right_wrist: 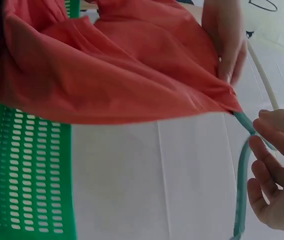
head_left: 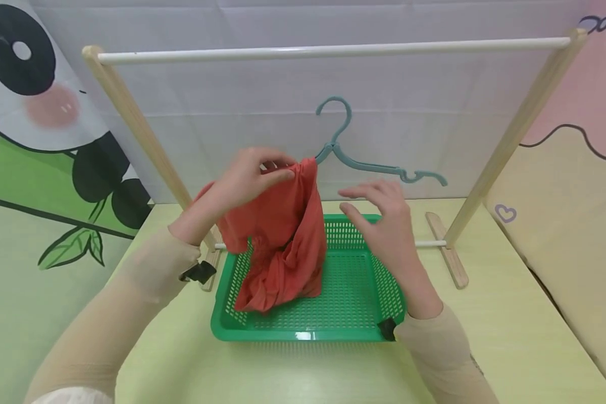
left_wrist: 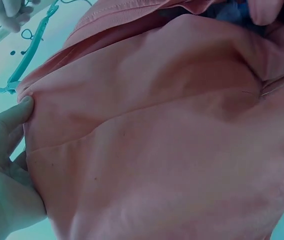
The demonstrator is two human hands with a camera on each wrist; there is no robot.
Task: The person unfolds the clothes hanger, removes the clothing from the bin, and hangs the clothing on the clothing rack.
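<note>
A red shirt (head_left: 288, 241) hangs bunched over one arm of a blue-green hanger (head_left: 368, 165), its lower folds inside a green basket (head_left: 303, 335). My left hand (head_left: 255, 174) pinches the shirt's upper edge close to the hanger's neck. In the left wrist view, the thumb of that hand (left_wrist: 7, 160) lies against the cloth. The hanger's other arm and its hook are bare. My right hand (head_left: 384, 224) is held below the bare arm, fingers spread and holding nothing. The right wrist view shows this hand (right_wrist: 279, 170) beside the hanger (right_wrist: 242, 175). The covered hanger arm is hidden by fabric.
A wooden rack with a white top rail (head_left: 333, 51) stands behind the basket. Its right foot (head_left: 446, 249) rests on the pale table (head_left: 505, 314). A white cloth backdrop (head_left: 222, 112) hangs behind, with printed walls at both sides.
</note>
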